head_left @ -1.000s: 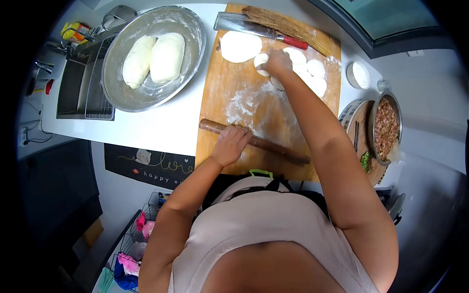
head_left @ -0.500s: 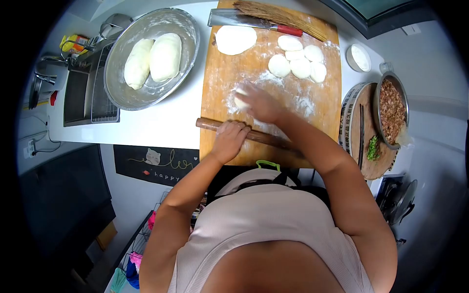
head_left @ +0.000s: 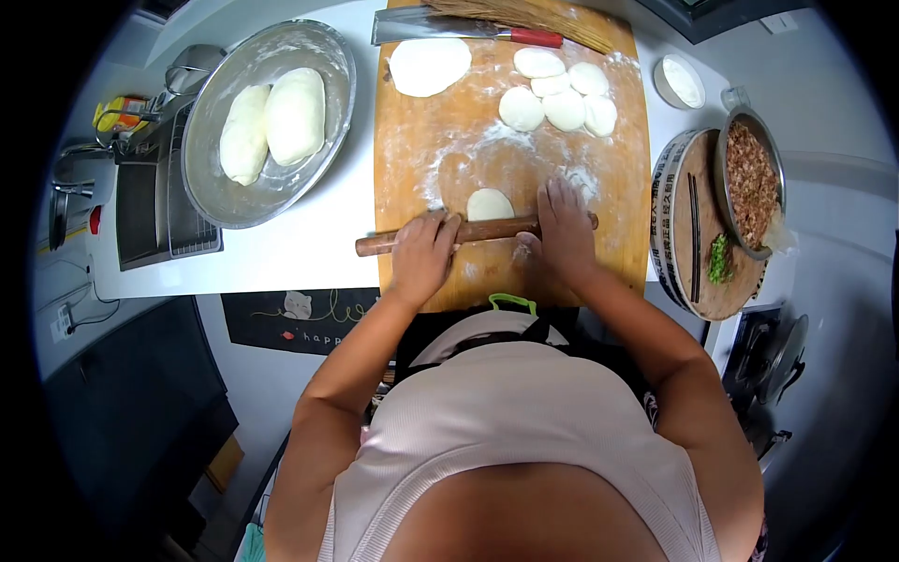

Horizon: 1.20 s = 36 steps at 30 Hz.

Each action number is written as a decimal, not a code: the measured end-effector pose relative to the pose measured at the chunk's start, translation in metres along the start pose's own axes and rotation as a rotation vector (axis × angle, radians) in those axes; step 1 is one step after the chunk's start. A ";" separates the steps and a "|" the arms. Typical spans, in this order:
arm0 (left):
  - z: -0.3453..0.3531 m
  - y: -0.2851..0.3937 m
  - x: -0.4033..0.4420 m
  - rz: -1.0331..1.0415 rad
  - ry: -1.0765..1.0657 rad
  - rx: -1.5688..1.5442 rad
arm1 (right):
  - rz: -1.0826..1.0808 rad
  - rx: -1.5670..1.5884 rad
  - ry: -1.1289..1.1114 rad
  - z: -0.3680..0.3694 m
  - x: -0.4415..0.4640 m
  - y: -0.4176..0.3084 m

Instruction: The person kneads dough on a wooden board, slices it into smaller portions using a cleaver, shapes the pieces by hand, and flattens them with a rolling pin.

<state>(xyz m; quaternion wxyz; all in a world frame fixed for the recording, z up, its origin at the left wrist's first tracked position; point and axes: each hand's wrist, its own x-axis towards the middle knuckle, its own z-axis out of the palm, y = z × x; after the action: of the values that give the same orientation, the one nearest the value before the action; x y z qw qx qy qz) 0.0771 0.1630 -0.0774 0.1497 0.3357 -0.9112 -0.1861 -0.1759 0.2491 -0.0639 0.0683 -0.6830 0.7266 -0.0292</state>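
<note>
My left hand [head_left: 424,251] is curled over the left part of a wooden rolling pin [head_left: 498,230], whose left end sticks out past it. On the pin's right part rests my right hand [head_left: 566,225], fingers reaching forward over it and thumb on the near side. Between my hands a small round of dough [head_left: 490,203] lies on the floured wooden board [head_left: 412,169], its near edge against or under the pin. Farther back are a large flattened dough wrapper [head_left: 430,67] and a cluster of several smaller dough rounds [head_left: 565,110].
A cleaver [head_left: 440,27] and a straw brush [head_left: 524,21] lie along the board's far edge. At left, a metal basin [head_left: 201,169] holds two dough lumps [head_left: 296,115]. To the right stand a bowl of flour [head_left: 681,82], a bowl of minced filling [head_left: 752,183] and chopsticks [head_left: 694,239].
My right hand has moved from the dough piece back and right onto the rolling pin. The pin now lies nearly level against the dough, with my left hand still on it.
</note>
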 end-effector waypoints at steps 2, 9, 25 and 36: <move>-0.005 0.000 0.013 0.018 -0.029 0.113 | 0.005 0.034 0.068 0.005 0.006 -0.001; -0.004 -0.009 0.036 -0.064 -0.088 0.228 | -0.001 0.034 -0.068 0.010 0.029 0.004; 0.007 0.016 -0.018 0.031 0.188 0.052 | -0.018 0.274 -0.146 0.002 0.091 -0.019; 0.017 0.025 0.004 -0.114 0.068 0.138 | 0.040 -0.095 0.041 0.016 0.009 0.013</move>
<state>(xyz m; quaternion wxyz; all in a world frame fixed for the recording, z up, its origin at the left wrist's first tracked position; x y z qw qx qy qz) 0.0536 0.1825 -0.0806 0.1464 0.4028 -0.8956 -0.1195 -0.1873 0.2419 -0.0818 0.0214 -0.6701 0.7419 -0.0075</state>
